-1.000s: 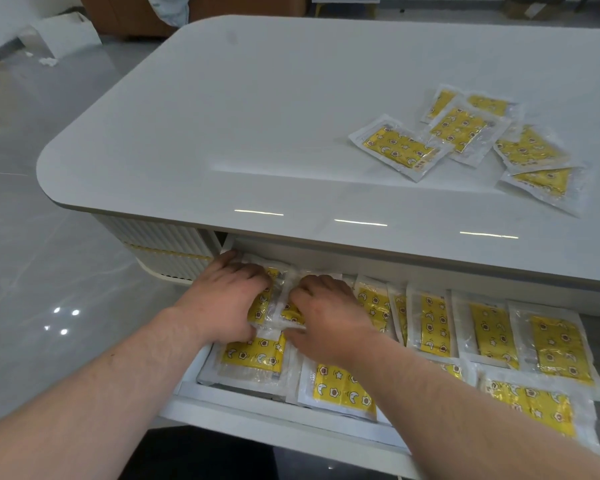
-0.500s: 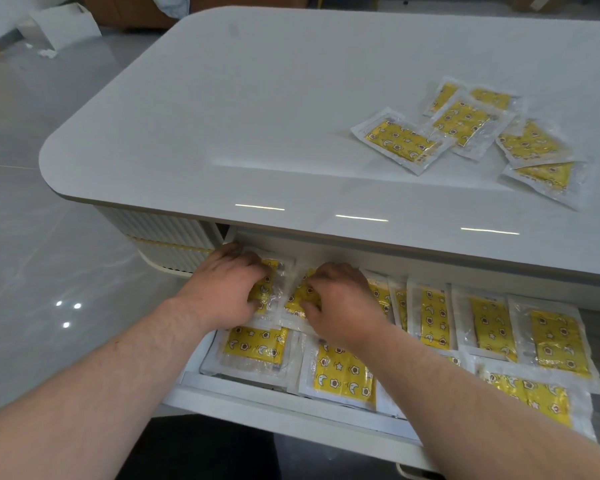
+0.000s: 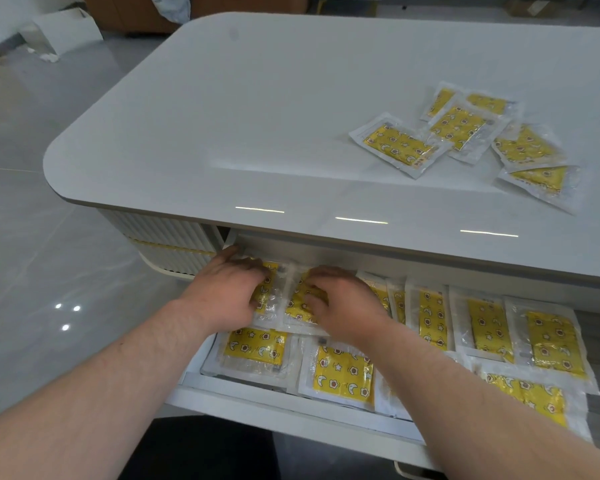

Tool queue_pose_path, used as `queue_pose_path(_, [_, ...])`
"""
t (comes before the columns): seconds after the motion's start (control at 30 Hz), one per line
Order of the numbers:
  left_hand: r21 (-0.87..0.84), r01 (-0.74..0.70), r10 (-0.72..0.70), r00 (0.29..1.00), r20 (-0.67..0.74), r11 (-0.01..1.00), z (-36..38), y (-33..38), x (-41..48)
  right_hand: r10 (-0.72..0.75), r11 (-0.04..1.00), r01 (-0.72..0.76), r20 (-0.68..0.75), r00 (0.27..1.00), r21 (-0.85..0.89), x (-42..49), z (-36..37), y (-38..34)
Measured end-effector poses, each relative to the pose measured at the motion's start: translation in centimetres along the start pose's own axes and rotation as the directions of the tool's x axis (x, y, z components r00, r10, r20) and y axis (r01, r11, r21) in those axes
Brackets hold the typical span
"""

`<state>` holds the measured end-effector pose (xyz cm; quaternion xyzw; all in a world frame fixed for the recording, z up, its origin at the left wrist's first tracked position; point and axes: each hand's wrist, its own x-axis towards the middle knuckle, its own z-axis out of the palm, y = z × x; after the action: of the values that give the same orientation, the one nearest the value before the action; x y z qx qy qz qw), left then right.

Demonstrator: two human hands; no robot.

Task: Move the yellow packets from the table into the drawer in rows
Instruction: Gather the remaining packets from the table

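The white drawer (image 3: pixel 257 400) stands pulled out under the table (image 3: pixel 291 116) and holds several yellow packets in two rows. My left hand (image 3: pixel 222 292) rests on a packet (image 3: pixel 271 296) in the drawer's back left corner, fingers bent down onto it. Right beside it, my right hand (image 3: pixel 347 303) presses fingertips and thumb onto the neighbouring packet (image 3: pixel 297 306). Both packets are partly hidden under my hands. Several loose yellow packets (image 3: pixel 395 145) lie overlapping on the table's right side.
The back row continues to the right (image 3: pixel 430 317), and a front row (image 3: pixel 342 372) lies near the drawer's front edge. The ribbed table base (image 3: pixel 167 237) is left of the drawer. Grey floor spreads to the left, with a white box (image 3: pixel 63 29) far off.
Both hands have slid a little deeper toward the drawer's back left corner, moving the two packets under them along. The loose packets on the table have not moved.
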<state>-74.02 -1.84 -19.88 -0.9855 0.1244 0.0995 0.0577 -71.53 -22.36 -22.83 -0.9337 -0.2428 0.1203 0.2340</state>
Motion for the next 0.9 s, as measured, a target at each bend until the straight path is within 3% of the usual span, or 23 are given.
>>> queue_pose_path(0.17, [-0.006, 0.018, -0.018, 0.998, -0.066, 1.0, -0.06, 0.04, 0.09, 0.014, 0.997, -0.015, -0.018, 1.0, -0.076, -0.05, -0.07, 0.45])
queue_pose_path(0.33, [0.018, -0.01, 0.011, 0.999, -0.045, 1.0, 0.52, -0.16, 0.17, -0.001, 0.994, 0.001, -0.004, 1.0, -0.108, 0.26, 0.22, 0.25])
queue_pose_path(0.9, [-0.003, 0.035, -0.034, 0.999, 0.015, 0.999, 0.23, -0.09, 0.51, 0.015, 0.998, -0.015, 0.012, 1.0, -0.056, 0.39, -0.07, 0.08])
